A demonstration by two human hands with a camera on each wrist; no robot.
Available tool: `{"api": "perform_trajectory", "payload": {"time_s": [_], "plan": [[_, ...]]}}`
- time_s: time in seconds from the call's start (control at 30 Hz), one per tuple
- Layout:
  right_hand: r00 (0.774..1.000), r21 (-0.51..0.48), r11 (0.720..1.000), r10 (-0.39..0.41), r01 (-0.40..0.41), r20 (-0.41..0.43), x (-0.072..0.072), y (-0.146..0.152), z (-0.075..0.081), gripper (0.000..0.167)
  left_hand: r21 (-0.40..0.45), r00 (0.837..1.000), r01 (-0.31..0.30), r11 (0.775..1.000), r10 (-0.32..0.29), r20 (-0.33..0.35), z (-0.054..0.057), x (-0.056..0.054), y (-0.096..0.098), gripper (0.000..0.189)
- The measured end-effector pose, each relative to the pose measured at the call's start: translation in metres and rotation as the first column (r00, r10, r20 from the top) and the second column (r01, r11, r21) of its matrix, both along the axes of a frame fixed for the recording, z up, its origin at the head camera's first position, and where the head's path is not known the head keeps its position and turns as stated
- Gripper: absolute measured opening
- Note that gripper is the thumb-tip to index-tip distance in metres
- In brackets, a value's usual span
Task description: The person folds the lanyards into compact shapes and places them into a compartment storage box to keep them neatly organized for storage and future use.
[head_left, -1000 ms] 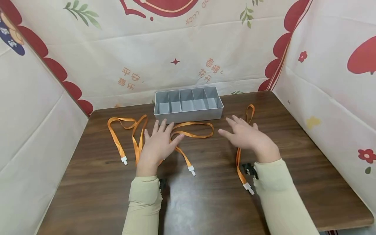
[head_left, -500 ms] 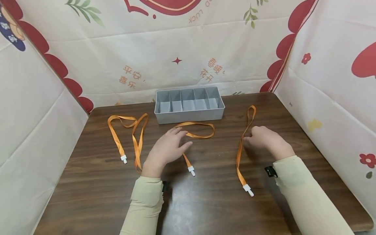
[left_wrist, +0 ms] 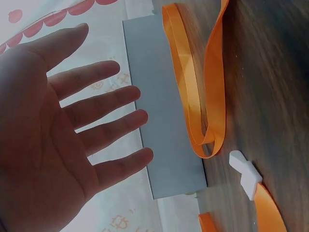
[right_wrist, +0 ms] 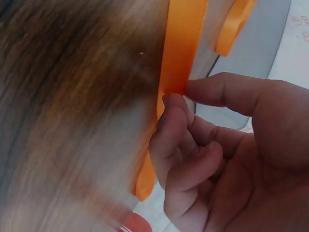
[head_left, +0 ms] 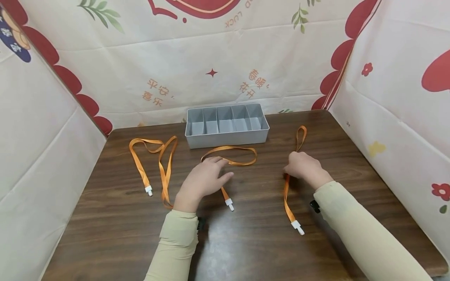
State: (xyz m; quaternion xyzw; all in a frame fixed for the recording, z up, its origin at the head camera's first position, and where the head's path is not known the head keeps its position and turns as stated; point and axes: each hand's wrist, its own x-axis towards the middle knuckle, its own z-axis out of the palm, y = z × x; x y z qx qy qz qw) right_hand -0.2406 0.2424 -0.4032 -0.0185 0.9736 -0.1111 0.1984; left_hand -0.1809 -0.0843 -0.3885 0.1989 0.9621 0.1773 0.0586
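Observation:
On the right of the table, my right hand (head_left: 304, 168) pinches an orange lanyard (head_left: 287, 197) between thumb and curled fingers. In the right wrist view the thumb (right_wrist: 219, 91) meets the strap (right_wrist: 182, 46) at its edge. The lanyard's loop points to the back, and its white clip lies toward the front. My left hand (head_left: 204, 181) hovers over the middle lanyard (head_left: 246, 163), covering part of it. Seen by the left wrist camera, the left hand (left_wrist: 63, 130) has spread fingers and holds nothing. A third orange lanyard (head_left: 140, 171) lies folded on the left.
A grey box (head_left: 227, 137) with several compartments stands at the table's back edge, behind the middle lanyard. Patterned white cloth (head_left: 211, 50) hangs behind and along both sides of the wooden table (head_left: 246, 249).
My right hand moved off to the right of its lanyard, then came back left over it and pinched the strap. My left hand shifted slightly right and forward-facing fingers lowered over the middle lanyard.

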Motion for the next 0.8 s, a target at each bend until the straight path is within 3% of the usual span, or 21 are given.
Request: {"api": "perform_trajectory", "payload": {"time_s": [0.3,0.53,0.8], "plan": [[0.989,-0.028,0.999,0.016,-0.02,-0.144,-0.015,0.002,-0.013,0.046,-0.003,1.0,-0.002,1.0,0.002,-0.009,-0.001,-0.003,-0.004,0.054],[0.992,0.001,1.0,-0.014,0.015,-0.123,-0.016,-0.001,-0.015,0.039,-0.003,1.0,-0.006,1.0,0.006,0.002,-0.003,-0.004,-0.005,0.052],[0.978,0.01,1.0,-0.005,0.007,-0.21,-0.019,-0.01,-0.015,0.034,0.006,1.0,0.008,1.0,-0.008,0.016,-0.006,-0.004,-0.006,0.052]]}}
